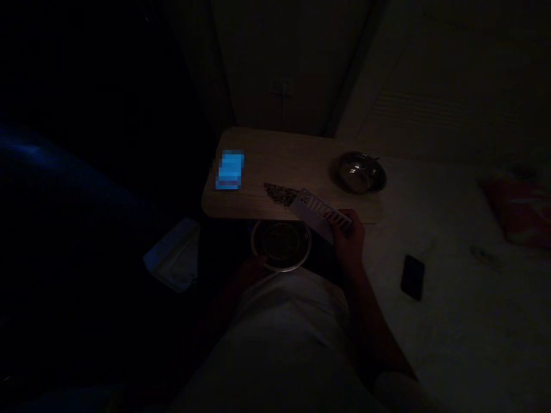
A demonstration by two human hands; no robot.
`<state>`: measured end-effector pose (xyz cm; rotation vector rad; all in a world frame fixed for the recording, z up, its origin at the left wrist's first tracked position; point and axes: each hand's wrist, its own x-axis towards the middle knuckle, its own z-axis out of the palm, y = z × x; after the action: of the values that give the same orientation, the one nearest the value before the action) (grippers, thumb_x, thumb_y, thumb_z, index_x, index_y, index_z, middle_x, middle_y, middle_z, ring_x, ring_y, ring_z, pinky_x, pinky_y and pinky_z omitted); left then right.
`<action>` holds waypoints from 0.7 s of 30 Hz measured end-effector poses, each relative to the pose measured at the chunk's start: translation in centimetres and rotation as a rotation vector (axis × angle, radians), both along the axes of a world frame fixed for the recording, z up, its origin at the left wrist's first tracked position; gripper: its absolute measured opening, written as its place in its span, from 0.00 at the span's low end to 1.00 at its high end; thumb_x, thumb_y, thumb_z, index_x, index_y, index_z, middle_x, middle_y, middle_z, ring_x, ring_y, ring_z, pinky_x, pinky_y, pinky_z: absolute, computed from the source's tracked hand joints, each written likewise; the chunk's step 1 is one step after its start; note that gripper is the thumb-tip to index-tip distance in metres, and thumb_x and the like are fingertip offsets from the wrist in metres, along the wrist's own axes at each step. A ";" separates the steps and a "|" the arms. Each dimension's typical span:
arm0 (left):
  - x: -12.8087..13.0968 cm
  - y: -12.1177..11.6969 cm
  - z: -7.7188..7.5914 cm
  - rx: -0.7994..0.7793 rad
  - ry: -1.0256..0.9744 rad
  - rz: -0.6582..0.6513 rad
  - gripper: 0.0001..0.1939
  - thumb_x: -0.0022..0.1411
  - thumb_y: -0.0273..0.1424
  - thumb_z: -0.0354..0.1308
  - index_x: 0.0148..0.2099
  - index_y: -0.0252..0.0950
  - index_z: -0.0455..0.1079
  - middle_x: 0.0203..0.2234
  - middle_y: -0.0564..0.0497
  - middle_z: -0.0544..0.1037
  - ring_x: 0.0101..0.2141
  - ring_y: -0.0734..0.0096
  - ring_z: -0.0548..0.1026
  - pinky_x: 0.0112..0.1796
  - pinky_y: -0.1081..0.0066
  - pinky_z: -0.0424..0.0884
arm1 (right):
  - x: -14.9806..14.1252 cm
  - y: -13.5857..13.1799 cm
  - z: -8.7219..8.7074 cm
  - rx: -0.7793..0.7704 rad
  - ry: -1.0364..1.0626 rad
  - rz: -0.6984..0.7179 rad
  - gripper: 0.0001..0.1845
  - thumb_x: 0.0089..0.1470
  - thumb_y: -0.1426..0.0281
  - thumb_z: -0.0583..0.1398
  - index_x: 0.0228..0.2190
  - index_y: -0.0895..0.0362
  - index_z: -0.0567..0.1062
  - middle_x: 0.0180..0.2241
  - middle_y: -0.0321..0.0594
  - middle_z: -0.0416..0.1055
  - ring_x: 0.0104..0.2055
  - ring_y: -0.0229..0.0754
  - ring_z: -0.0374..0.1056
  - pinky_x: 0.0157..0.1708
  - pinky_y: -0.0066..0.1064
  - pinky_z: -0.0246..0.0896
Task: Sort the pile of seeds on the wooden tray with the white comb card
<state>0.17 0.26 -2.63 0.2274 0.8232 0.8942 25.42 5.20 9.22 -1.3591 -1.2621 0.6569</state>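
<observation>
In dim light, my right hand (346, 235) grips a flat white plastic piece with a slotted edge (316, 209); its exact kind is unclear. The far end of this piece touches a small pile of dark seed-like bits (279, 194) on the wooden table (279, 158). Below the near table edge sits a round metal bowl (282, 245), close to my lap. My left hand (256, 264) is at the bowl's near left rim, its fingers mostly lost in shadow. The contents of this bowl are too dark to make out.
A second shiny metal bowl (360, 173) stands at the table's right end. A lit, blurred-out screen (230, 170) is at the left end. A pale bag (175, 255) lies lower left. On the white bedding (456, 310) are a dark phone (413, 277) and a red package (523, 212).
</observation>
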 end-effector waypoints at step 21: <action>0.4 -0.4 1.9 0.056 0.047 0.003 0.21 0.49 0.34 0.69 0.47 0.39 0.77 0.41 0.44 0.84 0.57 0.43 0.72 0.59 0.52 0.64 | 0.1 0.3 0.0 0.006 -0.008 0.020 0.09 0.54 0.63 0.63 0.35 0.54 0.72 0.31 0.34 0.73 0.32 0.39 0.67 0.34 0.30 0.62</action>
<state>0.55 -0.10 -0.72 0.2968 0.8426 0.9181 25.48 5.51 9.27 -1.3468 -1.2846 0.6622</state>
